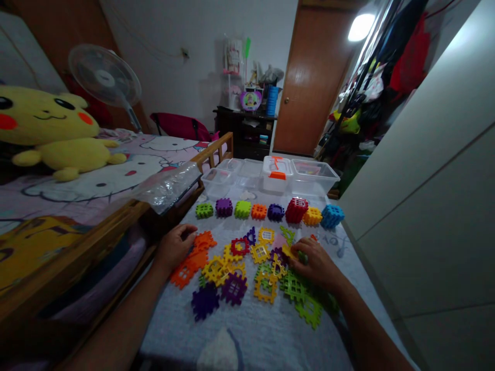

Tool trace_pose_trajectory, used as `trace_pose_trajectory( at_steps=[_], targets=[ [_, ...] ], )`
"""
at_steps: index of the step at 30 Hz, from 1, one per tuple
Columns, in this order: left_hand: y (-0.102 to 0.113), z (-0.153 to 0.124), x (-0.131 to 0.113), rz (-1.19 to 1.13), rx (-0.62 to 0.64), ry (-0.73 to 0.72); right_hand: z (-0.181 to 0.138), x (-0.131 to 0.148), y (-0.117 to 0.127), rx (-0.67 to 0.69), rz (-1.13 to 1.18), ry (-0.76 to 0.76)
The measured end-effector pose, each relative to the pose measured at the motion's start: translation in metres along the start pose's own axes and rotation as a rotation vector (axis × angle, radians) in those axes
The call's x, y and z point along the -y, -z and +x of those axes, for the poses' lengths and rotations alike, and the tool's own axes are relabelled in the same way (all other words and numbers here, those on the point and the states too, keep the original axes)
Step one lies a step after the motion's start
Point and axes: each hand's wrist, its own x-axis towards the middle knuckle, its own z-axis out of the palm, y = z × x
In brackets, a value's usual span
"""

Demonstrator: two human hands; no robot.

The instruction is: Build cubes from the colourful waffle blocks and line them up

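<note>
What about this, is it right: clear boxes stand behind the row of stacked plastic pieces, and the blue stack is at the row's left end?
Not quite: the head view shows the blue stack at the right end; a green stack stands at the left end. Clear boxes do stand behind them.

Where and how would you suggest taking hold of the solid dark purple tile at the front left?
I would pinch the dark purple tile by its near toothed edge, coming from the front: it looks flat, with cloth before that edge, while yellow tiles crowd its far side.
</note>
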Motion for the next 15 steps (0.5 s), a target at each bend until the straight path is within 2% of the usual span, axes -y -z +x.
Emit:
trace_pose_trajectory(
  at_steps=[4, 7, 13, 15],
  targets=[
    [0.000, 0.000, 0.001, 0.013, -0.001, -0.006, 0.002, -0.011, -0.004, -0.133, 0.123, -0.101],
    [0.000, 0.000, 0.002, 0.022, 0.000, -0.013, 0.005, -0.019, -0.008, -0.179, 0.183, -0.195],
    [0.001, 0.001, 0.000, 0.033, -0.001, -0.005, 0.007, -0.028, -0.010, -0.362, -0.008, -0.148],
    [0.001, 0.001, 0.000, 0.032, 0.002, 0.000, 0.007, -0.023, -0.008, -0.373, -0.023, -0.113]
  ],
)
